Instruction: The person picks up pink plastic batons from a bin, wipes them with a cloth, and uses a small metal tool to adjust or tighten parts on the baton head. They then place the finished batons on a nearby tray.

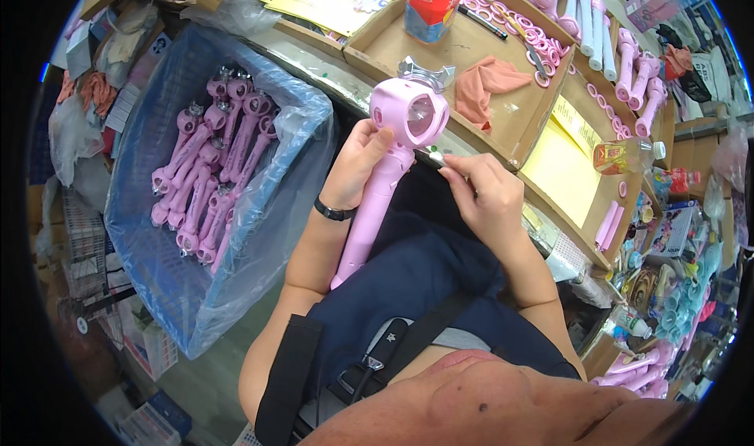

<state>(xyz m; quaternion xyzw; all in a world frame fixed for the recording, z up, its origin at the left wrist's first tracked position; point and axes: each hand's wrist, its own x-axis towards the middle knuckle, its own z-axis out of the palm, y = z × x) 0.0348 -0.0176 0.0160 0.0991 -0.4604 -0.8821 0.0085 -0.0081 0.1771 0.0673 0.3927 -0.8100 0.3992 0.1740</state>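
Note:
My left hand (pixel 357 163) is closed around the neck of a pink toy wand (pixel 372 206), thumb pressed just under its round head. The wand leans across my lap, its handle end down against my dark clothing. Its head has a round opening, and a silver bow-shaped ornament (pixel 426 73) sits on top. To the right of the wand's neck, my right hand (pixel 488 188) pinches a small shiny piece (pixel 435 155) between thumb and fingertips. That piece is too small to name; whether it touches the wand I cannot tell.
A blue bin (pixel 133 202) lined with clear plastic stands at left, holding several finished-looking pink wands (pixel 208 171). On the bench are cardboard trays (pixel 503 144) with a salmon cloth (pixel 488 85), pink rings (pixel 534 42), a red-labelled bottle (pixel 432 6) and an amber drink bottle (pixel 620 155).

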